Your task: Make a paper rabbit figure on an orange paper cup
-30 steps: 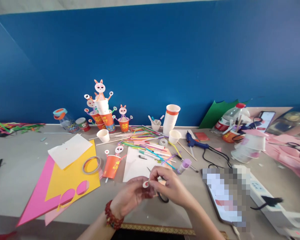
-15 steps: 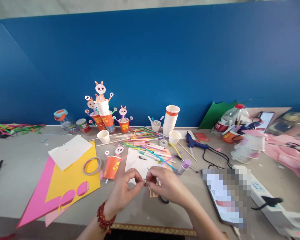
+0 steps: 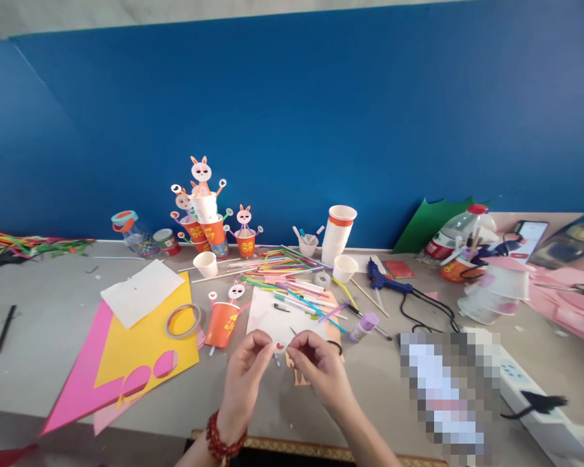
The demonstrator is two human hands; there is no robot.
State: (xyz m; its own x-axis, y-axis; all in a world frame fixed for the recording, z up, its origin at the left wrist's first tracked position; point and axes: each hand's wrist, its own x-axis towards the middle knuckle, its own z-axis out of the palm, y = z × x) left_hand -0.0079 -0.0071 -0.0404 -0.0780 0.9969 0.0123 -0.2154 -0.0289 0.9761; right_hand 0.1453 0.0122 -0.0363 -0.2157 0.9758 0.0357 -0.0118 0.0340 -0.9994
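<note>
Orange cup (image 3: 222, 324) near left hand (image 3: 246, 373), markers (image 3: 292, 304) on white paper (image 3: 263, 318)

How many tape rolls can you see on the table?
2: a wide ring-shaped roll lying on the yellow sheet, and a small roll just left of a small white cup. Others could be hidden under the clutter.
</note>
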